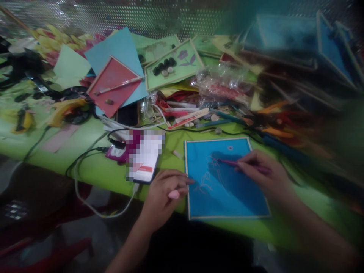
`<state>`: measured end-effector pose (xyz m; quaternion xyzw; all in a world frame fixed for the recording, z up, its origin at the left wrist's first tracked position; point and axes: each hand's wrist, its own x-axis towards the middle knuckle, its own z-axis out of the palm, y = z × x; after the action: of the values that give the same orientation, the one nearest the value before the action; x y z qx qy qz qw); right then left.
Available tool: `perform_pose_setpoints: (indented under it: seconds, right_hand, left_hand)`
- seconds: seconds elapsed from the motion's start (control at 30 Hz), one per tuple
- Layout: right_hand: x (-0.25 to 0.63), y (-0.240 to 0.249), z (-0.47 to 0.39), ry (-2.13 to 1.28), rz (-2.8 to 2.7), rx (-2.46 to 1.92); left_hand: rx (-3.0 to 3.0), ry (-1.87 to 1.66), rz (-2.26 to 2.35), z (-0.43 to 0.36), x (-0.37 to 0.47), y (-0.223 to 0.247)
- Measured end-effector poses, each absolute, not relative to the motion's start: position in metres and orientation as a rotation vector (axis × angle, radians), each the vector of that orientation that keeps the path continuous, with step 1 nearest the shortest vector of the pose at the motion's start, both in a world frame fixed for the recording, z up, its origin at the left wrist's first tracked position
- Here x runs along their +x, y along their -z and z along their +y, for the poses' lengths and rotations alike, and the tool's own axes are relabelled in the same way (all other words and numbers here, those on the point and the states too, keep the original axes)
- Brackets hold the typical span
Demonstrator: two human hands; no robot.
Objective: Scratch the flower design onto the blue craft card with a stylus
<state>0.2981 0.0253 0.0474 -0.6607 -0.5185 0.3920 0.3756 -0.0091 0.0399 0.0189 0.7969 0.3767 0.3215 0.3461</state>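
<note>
A blue board (pixel 241 201) with a thin pale wooden border lies in front of me. Faint pink flower-like outlines and a small pink ring are drawn on its surface. My right hand (pixel 263 170) grips a purple-pink pen (pixel 231 163), its tip at the upper outline on the board. At the board's left edge rests my left hand (pixel 167 189), fingertips on the border. A small pink piece (pixel 174 194), perhaps a pen cap, is tucked between its fingers. The right hand's shadow darkens the middle of the board.
A lit phone (pixel 146 163) with cables lies left of the board. Behind are mixed pens and sticks (pixel 187 117), a red framed board (pixel 115 87) and a green framed board (pixel 176 64). A yellow glue gun (pixel 64 112) sits at left; blue framed boards (pixel 284 38) stand back right.
</note>
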Motion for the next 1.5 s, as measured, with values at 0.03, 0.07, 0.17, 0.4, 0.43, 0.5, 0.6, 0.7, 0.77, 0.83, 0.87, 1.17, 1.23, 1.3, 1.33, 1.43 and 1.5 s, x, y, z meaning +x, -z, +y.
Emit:
perform_pose_setpoints:
  seconds: [0.03, 0.07, 0.17, 0.4, 0.43, 0.5, 0.6, 0.7, 0.77, 0.83, 0.87, 1.17, 1.23, 1.3, 1.33, 1.43, 1.5]
  right_hand:
    - [0.298, -0.047, 0.025, -1.006, -1.332, -1.68]
    - [0.298, -0.047, 0.025, -1.004, -1.334, -1.669]
    - [0.298, -0.046, 0.025, -1.005, -1.327, -1.65]
    - [0.295, -0.045, 0.025, -1.005, -1.301, -1.654]
    - [0.296, -0.044, 0.025, -0.992, -1.297, -1.647]
    - [0.299, -0.041, 0.025, -0.992, -1.276, -1.625]
    - [0.306, -0.034, 0.025, -1.042, -1.151, -1.561]
    - [0.311, -0.03, 0.026, -1.095, -0.986, -1.473]
    - [0.313, -0.028, 0.028, -1.107, -0.924, -1.426]
    - [0.314, -0.027, 0.031, -1.099, -0.898, -1.385]
    - [0.314, -0.026, 0.032, -1.095, -0.891, -1.363]
    - [0.316, -0.026, 0.038, -1.117, -0.925, -1.295]
    - [0.317, -0.026, 0.038, -1.114, -0.947, -1.293]
    - [0.317, -0.026, 0.038, -1.11, -0.961, -1.287]
    - [0.318, -0.025, 0.039, -1.11, -0.965, -1.283]
    - [0.318, -0.024, 0.041, -1.11, -0.972, -1.273]
    - [0.319, -0.023, 0.042, -1.108, -0.975, -1.269]
  left_hand:
    - [2.07, -0.835, 0.978, 0.04, -0.009, -0.019]
    - [2.072, -0.838, 0.978, 0.04, -0.009, -0.019]
    - [2.078, -0.855, 0.975, 0.04, -0.009, -0.019]
    - [2.038, -0.866, 0.985, 0.042, -0.008, -0.018]
    - [2.019, -0.865, 0.994, 0.042, -0.007, -0.018]
    - [1.964, -0.851, 1.041, 0.042, -0.005, -0.02]
    - [1.841, -0.819, 1.152, 0.044, -0.001, -0.026]
    - [1.81, -0.799, 1.258, 0.055, 0.009, -0.035]
    - [1.885, -0.804, 1.326, 0.067, 0.019, -0.041]
    - [1.994, -0.769, 1.399, 0.084, 0.032, -0.044]
    - [2.064, -0.717, 1.458, 0.093, 0.039, -0.045]
    - [2.31, -0.543, 1.602, 0.162, 0.095, -0.05]
    - [2.35, -0.496, 1.623, 0.172, 0.103, -0.05]
    - [2.388, -0.453, 1.626, 0.181, 0.108, -0.048]
    - [2.406, -0.434, 1.624, 0.185, 0.11, -0.047]
    - [2.442, -0.392, 1.616, 0.191, 0.111, -0.042]
    - [2.452, -0.386, 1.618, 0.193, 0.108, -0.039]
